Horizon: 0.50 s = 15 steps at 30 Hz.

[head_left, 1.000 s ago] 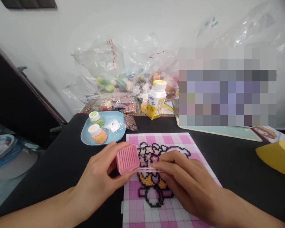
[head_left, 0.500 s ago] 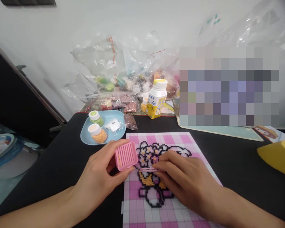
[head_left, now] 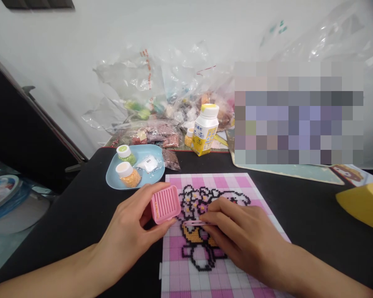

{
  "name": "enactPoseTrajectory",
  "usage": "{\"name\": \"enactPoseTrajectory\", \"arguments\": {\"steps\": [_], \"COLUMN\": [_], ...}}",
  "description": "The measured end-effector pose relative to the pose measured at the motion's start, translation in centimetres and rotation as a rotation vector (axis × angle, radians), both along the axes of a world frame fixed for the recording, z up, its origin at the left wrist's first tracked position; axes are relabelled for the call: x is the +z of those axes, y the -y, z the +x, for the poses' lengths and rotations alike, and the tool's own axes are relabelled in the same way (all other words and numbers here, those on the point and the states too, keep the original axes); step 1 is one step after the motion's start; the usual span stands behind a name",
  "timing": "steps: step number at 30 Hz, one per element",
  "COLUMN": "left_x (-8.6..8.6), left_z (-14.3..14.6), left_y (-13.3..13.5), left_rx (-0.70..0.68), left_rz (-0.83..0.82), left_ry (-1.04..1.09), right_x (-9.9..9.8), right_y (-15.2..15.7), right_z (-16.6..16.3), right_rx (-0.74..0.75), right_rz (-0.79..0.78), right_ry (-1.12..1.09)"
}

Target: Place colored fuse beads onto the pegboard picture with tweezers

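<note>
My left hand (head_left: 132, 221) grips a small pink ridged bead tray (head_left: 166, 203), tilted toward me, with a few orange beads along its left side. Pinched in my right hand (head_left: 239, 231) is a pair of pink tweezers (head_left: 194, 223), its tips over the beadwork. Under both lies a pink-and-white checked pegboard (head_left: 177, 277). Black fuse beads (head_left: 202, 269) outline a figure on it, and orange beads (head_left: 192, 236) fill part of the middle. My right hand hides part of the pattern. Whether the tips hold a bead is too small to tell.
A blue plate (head_left: 112, 176) at the left carries an orange bead jar (head_left: 130, 176), a green bead jar (head_left: 126, 155) and a white packet (head_left: 149, 164). Behind stand a yellow-and-white bottle (head_left: 205, 130) and bead bags (head_left: 155, 132). A yellow object (head_left: 365, 205) sits at right.
The tweezers have shifted very slightly, their tips staying near the upper edge of the orange beads. My left hand and the tray hold almost still.
</note>
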<state>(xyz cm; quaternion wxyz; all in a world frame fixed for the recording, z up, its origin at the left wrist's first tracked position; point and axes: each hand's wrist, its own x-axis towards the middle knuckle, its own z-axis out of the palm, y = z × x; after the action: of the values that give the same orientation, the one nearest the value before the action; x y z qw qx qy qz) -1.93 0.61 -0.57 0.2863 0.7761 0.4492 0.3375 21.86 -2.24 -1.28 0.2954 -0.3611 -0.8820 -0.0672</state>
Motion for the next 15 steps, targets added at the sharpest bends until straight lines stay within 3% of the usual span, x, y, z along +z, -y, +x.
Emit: {"name": "enactPoseTrajectory", "arguments": {"steps": [15], "left_x": [-0.27], "left_z": [0.07], "left_y": [-0.06], "left_rx": [0.01], "left_rz": [-0.005], "left_ry": [0.02], "right_x": [-0.02], "right_y": [-0.02], "right_z": [0.05], "right_rx": [-0.006], "right_rz": [-0.002], "right_ry": [0.004]}}
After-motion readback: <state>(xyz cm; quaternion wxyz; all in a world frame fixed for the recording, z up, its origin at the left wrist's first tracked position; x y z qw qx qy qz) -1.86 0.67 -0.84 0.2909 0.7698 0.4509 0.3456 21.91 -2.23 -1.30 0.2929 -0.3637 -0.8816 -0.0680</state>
